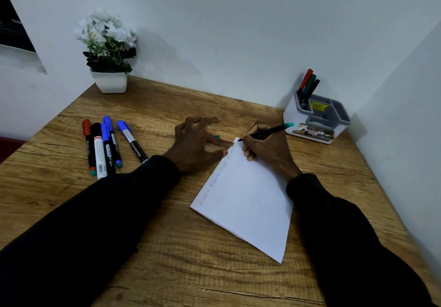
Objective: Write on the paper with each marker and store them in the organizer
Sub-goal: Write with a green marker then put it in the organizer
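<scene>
While writing at the far corner of the paper [248, 201], pinches a green-ended marker [267, 132] in the right hand [265, 150].
Splays the left hand [198, 144] wide, fingertips [230, 143] pressing the paper's edge, likely against sliding. Has three markers [307, 84] standing in the organizer [317, 118], back right, and five markers [105, 146] lying well left, presumably untried. Half-hides a green bit [217, 136] behind the left hand, maybe a cap.

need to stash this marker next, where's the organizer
In the head view the organizer stands at the far right corner of the desk, just beyond the right hand and the green marker it holds.
</scene>
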